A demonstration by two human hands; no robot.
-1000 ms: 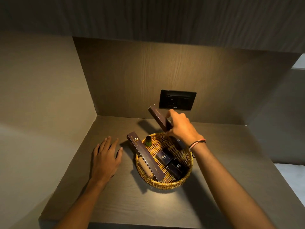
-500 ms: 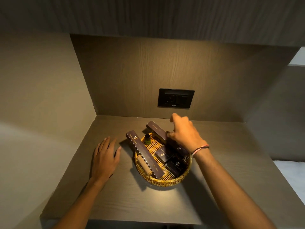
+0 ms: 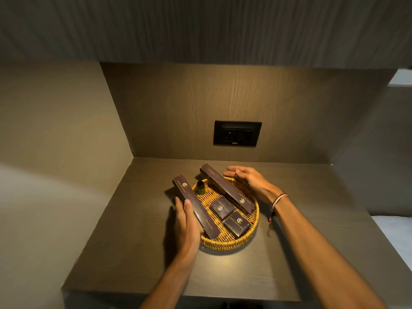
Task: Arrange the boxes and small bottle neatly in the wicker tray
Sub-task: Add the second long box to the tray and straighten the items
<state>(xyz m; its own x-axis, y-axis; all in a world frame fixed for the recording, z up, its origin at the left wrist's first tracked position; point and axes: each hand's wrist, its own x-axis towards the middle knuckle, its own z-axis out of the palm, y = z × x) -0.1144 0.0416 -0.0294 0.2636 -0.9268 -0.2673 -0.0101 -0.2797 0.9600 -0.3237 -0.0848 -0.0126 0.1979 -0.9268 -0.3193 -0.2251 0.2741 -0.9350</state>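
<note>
Tray (image 3: 225, 244): between both hands, on counter (image 3: 138, 253).
Left hand (image 3: 187, 228): flat, released, against long box (image 3: 196, 210).
Right hand (image 3: 249, 181): spread, released, at far rim.
Bottle (image 3: 201, 188): upright inside.

Dim, warm light falls from overhead onto the shelf (image 3: 223, 275), corners dark, edges bowed by the wide lens.

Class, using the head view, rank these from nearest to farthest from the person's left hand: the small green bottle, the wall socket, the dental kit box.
1. Dental kit box: touching the left hand.
2. Small green bottle: tray's far-left edge.
3. Wall socket: on the back wall.
</note>
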